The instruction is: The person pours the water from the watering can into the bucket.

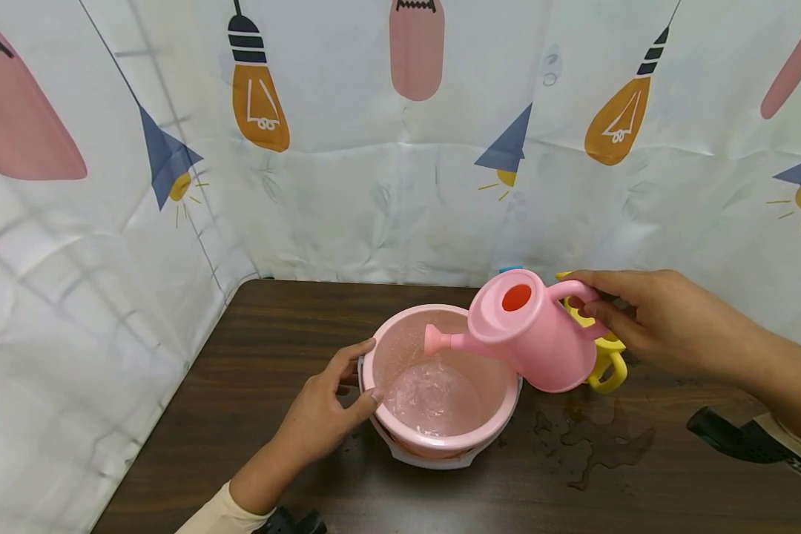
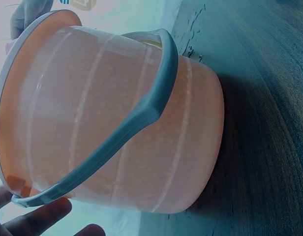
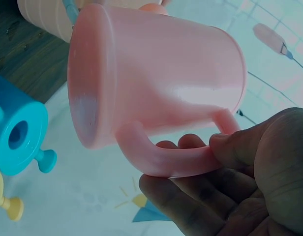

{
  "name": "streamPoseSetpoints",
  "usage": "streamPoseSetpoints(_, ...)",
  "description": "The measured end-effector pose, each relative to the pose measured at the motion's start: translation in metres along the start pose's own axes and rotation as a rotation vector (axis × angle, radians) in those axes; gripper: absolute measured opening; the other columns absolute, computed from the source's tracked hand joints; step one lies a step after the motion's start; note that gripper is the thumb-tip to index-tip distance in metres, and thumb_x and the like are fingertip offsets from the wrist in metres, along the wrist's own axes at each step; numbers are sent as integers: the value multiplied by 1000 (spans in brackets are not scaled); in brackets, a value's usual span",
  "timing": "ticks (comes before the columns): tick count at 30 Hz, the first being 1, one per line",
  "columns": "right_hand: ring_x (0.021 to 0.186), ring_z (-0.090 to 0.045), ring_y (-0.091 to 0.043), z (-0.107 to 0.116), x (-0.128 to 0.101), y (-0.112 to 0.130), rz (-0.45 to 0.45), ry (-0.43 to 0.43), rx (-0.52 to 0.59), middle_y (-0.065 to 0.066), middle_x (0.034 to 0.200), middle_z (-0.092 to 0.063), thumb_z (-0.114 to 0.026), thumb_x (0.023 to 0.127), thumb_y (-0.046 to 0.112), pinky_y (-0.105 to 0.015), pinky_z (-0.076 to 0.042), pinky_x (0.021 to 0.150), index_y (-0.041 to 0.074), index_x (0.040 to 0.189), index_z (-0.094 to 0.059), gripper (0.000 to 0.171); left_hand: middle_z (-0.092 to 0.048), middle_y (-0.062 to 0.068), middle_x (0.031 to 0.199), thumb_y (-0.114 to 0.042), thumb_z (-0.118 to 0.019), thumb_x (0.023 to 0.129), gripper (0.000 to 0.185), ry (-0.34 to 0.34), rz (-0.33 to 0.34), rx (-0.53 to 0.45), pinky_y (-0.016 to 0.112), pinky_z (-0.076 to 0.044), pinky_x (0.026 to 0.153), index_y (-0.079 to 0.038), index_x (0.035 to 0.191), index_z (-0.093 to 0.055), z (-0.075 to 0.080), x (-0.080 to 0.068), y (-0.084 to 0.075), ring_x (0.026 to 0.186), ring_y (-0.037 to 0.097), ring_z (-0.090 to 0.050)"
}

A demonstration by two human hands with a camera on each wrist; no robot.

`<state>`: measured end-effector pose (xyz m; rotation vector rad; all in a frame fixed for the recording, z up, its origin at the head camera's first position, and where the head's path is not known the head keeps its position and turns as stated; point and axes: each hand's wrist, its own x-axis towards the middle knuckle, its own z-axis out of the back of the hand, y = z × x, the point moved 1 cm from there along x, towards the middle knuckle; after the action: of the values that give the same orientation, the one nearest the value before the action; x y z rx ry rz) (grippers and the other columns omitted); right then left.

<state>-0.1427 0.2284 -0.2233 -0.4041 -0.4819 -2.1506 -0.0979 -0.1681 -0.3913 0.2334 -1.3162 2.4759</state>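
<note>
A pink toy watering can point(image 1: 541, 341) is tilted, with its spout low over a pink bucket point(image 1: 440, 443). Water point(image 1: 434, 397) runs from the spout and ripples at the bottom of the bucket. My right hand point(image 1: 630, 311) grips the can's looped handle, fingers curled through it, as the right wrist view confirms. At the bucket's left side, my left hand point(image 1: 323, 408) holds the rim with thumb and fingertips. The bucket's grey carrying handle point(image 2: 146, 110) hangs down along its outside. The bucket stands upright on the dark wooden table point(image 1: 294, 311).
Spilled water point(image 1: 604, 445) lies on the table right of the bucket. Behind the can stands a yellow watering can point(image 1: 610, 371), partly hidden. A blue watering can point(image 3: 18, 130) shows in the right wrist view. A patterned curtain point(image 1: 347, 215) borders the table's back and left.
</note>
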Motion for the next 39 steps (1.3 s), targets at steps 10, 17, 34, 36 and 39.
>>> streamPoseSetpoints(10, 74, -65, -1, 0, 0, 1, -19, 8, -9, 14, 97, -66, -78, 85, -6, -13, -52, 65, 18, 124, -71, 47, -73, -4, 115, -30, -72, 93, 62, 2, 1, 6, 51, -55, 86, -30, 150, -47, 0, 0, 0, 99, 11, -69)
streamPoseSetpoints(17, 74, -65, -1, 0, 0, 1, -29, 8, -30, 14, 97, -66, -79, 84, -6, -13, -51, 65, 19, 124, -71, 48, -73, -4, 115, -31, -71, 93, 62, 8, 6, -6, 52, -54, 87, -31, 150, -47, 0, -1, 1, 100, 11, -69)
streamPoseSetpoints(34, 76, -66, -1, 0, 1, 1, -36, 17, -15, 14, 101, -67, -78, 85, -5, -13, -52, 67, 20, 127, -70, 49, -73, -3, 116, -32, -72, 93, 62, 8, 1, -11, 53, -55, 86, -31, 150, -47, 0, -1, 0, 100, 13, -70)
streamPoseSetpoints(36, 76, -66, 0, 0, 1, 1, -28, 11, -19, 15, 100, -67, -78, 85, -5, -13, -51, 66, 20, 126, -70, 48, -73, -3, 116, -32, -72, 94, 62, 7, -2, -10, 52, -55, 86, -31, 150, -47, 0, -1, 0, 100, 12, -70)
streamPoseSetpoints(39, 75, -65, 0, 0, 0, 1, -21, 5, -21, 15, 98, -66, -78, 85, -4, -13, -51, 66, 20, 125, -70, 47, -73, -3, 116, -32, -71, 94, 62, 6, -9, -8, 52, -55, 86, -31, 150, -47, 0, -1, 1, 100, 11, -70)
